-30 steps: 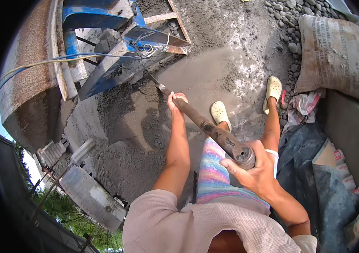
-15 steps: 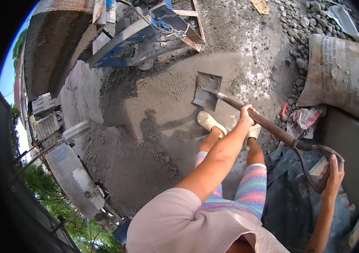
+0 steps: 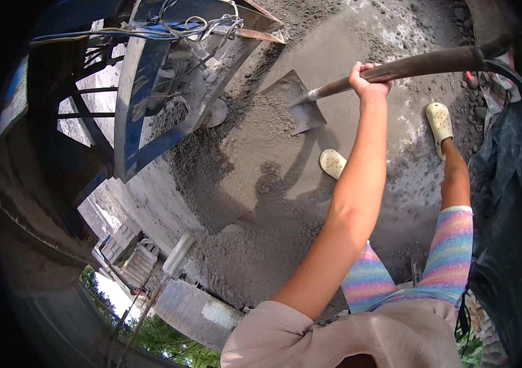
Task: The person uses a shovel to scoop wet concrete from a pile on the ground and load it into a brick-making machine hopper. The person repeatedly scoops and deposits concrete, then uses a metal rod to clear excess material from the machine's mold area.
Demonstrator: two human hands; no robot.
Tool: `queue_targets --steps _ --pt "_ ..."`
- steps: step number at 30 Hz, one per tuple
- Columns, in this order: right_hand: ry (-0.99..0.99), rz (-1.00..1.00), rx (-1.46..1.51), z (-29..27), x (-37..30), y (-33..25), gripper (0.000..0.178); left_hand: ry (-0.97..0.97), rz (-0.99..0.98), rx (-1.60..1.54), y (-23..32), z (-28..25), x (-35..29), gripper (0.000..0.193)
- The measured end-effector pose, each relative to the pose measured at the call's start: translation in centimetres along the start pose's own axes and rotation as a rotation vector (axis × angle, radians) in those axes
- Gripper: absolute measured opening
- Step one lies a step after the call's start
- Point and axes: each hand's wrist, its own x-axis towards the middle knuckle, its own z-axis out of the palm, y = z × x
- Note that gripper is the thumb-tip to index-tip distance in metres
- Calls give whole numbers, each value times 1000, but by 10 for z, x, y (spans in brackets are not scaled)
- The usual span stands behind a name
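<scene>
My left hand (image 3: 371, 80) is closed around the brown shaft of a shovel (image 3: 420, 65), not far above the blade. The metal blade (image 3: 310, 116) rests at a pile of grey sandy mix (image 3: 270, 116), and some of the mix covers its left part. Toward the upper right, the shaft runs to a dark forked handle near the rim of the picture. My right hand does not show there.
A blue metal frame (image 3: 129, 104) with loose wires stands at the upper left, close to the pile. Dark sheeting (image 3: 509, 227) hangs on the right. A grey slab-like panel (image 3: 199, 310) lies lower left. My feet in pale clogs (image 3: 439, 126) stand apart.
The blade has gone from bare ground into the edge of the pile. The view has swung, my right foot stands farther right, and my right hand has left the picture.
</scene>
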Motion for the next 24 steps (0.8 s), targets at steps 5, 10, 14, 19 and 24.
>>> queue_targets --steps 5,10,14,19,24 --pt "-4 196 169 -10 50 -90 33 55 235 94 228 -57 -12 27" --pt "87 283 406 -123 60 -224 47 36 337 36 253 -127 25 33" --pt "171 489 483 -89 30 -176 50 156 318 127 259 -167 54 29" --pt "152 695 544 -62 -27 -115 51 233 308 120 248 -204 52 23" --pt "174 550 701 -115 -85 -137 43 249 296 122 220 -204 -22 23"
